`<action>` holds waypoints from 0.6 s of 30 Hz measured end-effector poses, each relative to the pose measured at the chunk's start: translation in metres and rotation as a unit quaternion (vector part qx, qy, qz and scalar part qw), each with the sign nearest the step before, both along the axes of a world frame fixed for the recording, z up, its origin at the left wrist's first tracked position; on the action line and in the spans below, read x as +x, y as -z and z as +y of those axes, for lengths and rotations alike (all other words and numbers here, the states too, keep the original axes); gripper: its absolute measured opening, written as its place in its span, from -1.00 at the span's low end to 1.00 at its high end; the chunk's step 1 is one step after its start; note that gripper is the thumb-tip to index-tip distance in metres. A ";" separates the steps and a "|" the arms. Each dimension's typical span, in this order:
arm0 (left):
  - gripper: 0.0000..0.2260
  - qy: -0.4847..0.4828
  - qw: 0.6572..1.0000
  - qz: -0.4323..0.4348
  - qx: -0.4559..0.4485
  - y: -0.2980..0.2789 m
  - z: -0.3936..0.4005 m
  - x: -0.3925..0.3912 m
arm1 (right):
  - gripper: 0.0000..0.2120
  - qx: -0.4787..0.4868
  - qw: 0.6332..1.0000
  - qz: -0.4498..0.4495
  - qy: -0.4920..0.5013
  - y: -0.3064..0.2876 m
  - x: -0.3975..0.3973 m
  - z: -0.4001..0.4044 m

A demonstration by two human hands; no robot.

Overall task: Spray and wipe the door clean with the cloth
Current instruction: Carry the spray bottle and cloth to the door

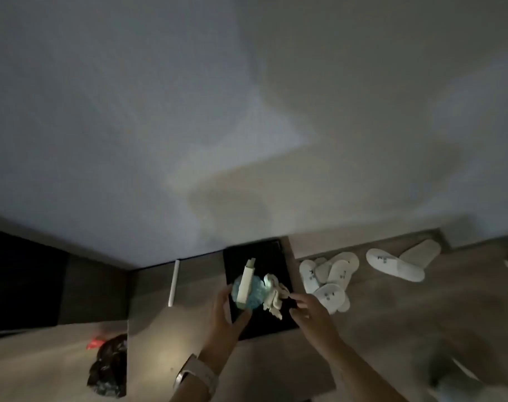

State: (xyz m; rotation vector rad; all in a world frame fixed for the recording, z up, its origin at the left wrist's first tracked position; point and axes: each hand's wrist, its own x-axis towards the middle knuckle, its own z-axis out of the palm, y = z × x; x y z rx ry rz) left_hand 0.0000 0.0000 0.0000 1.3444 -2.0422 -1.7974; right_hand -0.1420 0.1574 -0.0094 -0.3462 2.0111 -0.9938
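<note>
Wall [247, 97], pale and dim, fills most of what we see, and below it runs the floor [406, 314] in wood tones. We cannot tell for certain which surface is the door; no door is plainly readable in this light. On the floor a black tray [264, 323] lies near the foot of the wall, and on it, towards its middle, sit the task's things: a pale bottle [246, 285] leaning across a blue cloth [257, 291], with a crumpled white cloth [273, 297] just beside them on the right. White slippers [334, 277] are heaped by the tray's right edge, and a black bag [109, 369] lies well apart near the floor's lower left.

Our left hand [228, 317], a watch [196, 375] on its wrist, reaches to the tray's left edge with its fingers spread apart, clamped on nothing, close to the bottle and blue cloth. Our right hand [307, 311] is at the tray's right side, its fingers loosely extended and touching or nearly touching the white cloth; we cannot tell whether they pinch it.

We judge this the gathering step: nothing is sprayed or wiped yet. Next calls for closing the left fingers round the bottle, taking a cloth in the right, then lifting both.
</note>
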 end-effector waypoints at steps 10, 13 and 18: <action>-0.56 0.004 1.000 -0.005 -0.004 0.064 -0.013 -0.043 | -0.41 0.130 0.920 0.270 -0.254 0.092 -0.016 -0.059; -0.72 -0.035 0.999 0.017 -0.003 0.058 -0.011 -0.052 | -0.48 0.147 0.931 0.234 -0.239 0.092 -0.017 -0.060; -0.87 -0.200 0.979 0.017 0.040 0.033 -0.018 -0.059 | -0.62 0.090 0.988 0.096 -0.084 0.086 -0.018 -0.046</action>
